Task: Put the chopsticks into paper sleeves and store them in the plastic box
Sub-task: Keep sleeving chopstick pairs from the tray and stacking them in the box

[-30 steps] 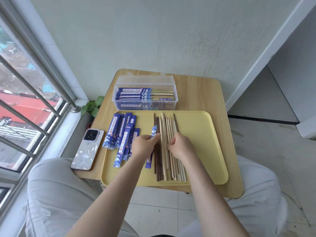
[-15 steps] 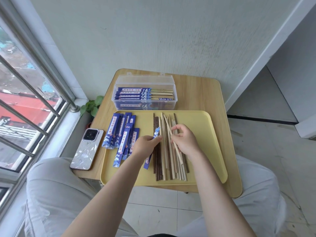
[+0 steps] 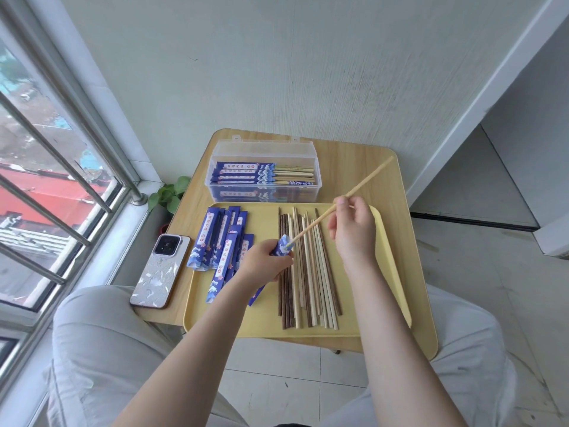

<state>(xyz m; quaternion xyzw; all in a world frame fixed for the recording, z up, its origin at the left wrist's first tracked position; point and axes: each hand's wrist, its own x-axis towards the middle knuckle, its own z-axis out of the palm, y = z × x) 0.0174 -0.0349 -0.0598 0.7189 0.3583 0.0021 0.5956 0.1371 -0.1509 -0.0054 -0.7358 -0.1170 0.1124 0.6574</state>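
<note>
Pale bamboo chopstick (image 3: 341, 201), long and thin, is pinched in the right hand (image 3: 351, 229) between thumb and curled fingers, slanting from upper right down to lower left. Its lower tip sits at the open mouth of a blue patterned paper sleeve (image 3: 281, 248), touching or just inside; cannot tell how far in. Left hand (image 3: 264, 265) grips that sleeve, fingers curled round it, sleeve's lower end poking out below the hand near the tray's middle. Both hands are raised over a flat yellow plastic tray (image 3: 391, 257).

On the tray, a row of loose chopsticks (image 3: 308, 272), dark brown wooden ones on the left and light bamboo ones on the right, lies lengthwise side by side, touching. Left of them, a pile of empty blue paper sleeves (image 3: 220, 241) overlaps on the tray's left part.

Behind the tray, just beside its far edge, stands a clear rectangular plastic box (image 3: 264, 152), lid open and leaning back. Inside it lie sleeved chopsticks (image 3: 261, 174) stacked crosswise, blue sleeves on the left, bare bamboo ends sticking out right.

Tray and box rest on a small light wooden table (image 3: 397, 192). White phone (image 3: 160, 269) with a patterned case lies on the table's left edge, beside the tray. Green potted plant (image 3: 169, 195) sits past the table by the window bars (image 3: 61, 167). Person's knees in light trousers (image 3: 101, 349) are under the table edge.
</note>
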